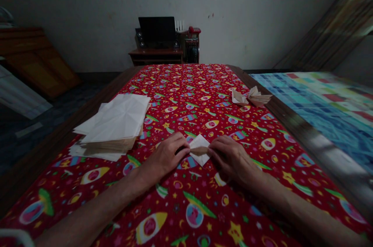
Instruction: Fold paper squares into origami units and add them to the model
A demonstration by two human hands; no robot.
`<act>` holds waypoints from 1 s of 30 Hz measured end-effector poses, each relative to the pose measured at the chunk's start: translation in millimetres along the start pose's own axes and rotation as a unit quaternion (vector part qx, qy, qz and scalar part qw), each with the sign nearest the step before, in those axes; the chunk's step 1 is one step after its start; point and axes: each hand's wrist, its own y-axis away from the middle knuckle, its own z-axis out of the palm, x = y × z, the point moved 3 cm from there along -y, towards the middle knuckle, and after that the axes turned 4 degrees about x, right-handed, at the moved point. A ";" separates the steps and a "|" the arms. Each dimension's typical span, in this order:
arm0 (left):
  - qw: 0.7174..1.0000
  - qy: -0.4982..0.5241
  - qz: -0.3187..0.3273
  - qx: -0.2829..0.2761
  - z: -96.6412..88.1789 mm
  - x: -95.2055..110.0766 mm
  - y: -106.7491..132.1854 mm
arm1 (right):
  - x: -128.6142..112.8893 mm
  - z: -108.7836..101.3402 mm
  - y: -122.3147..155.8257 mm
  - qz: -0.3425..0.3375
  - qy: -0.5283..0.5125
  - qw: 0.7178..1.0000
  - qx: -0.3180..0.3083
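Observation:
A small folded paper (199, 140), white with a tan strip across its middle, lies in a diamond shape on the red patterned cloth. My left hand (173, 149) pinches its left corner between thumb and fingers. At the opposite corner, my right hand (230, 155) grips the paper the same way. The fingertips partly cover both corners. To the left of my hands sits a stack of creased paper sheets (116, 118), white on top with tan layers below. Two folded paper pieces (239, 97) (258, 97) rest at the far right of the cloth.
The red cloth (192, 212) covers a dark wooden table (96, 101). Beyond it stand a monitor (157, 29) with speakers on a small desk (155, 52) and a red telephone (194, 29). A bed with a blue checked cover (326, 111) is on the right, a wooden cabinet (37, 60) on the left.

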 end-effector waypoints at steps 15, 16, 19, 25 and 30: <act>0.974 -0.193 0.084 -0.085 3.2 8.1 2.6 | 4.6 2.2 6.1 -0.014 -0.004 1.000 -0.006; 0.973 -0.199 0.081 -0.087 3.0 9.2 2.9 | 4.8 2.1 5.8 -0.015 -0.004 1.000 -0.009; 0.967 -0.221 0.075 -0.101 0.8 12.7 2.5 | 4.5 1.6 4.7 -0.024 0.006 1.000 -0.016; 0.956 -0.244 0.087 -0.141 -2.2 15.0 -8.4 | 1.8 0.2 3.2 -0.031 0.020 0.999 -0.021; 0.947 -0.271 0.109 -0.138 0.3 14.3 -22.3 | 2.6 0.5 2.3 -0.037 0.015 0.999 -0.023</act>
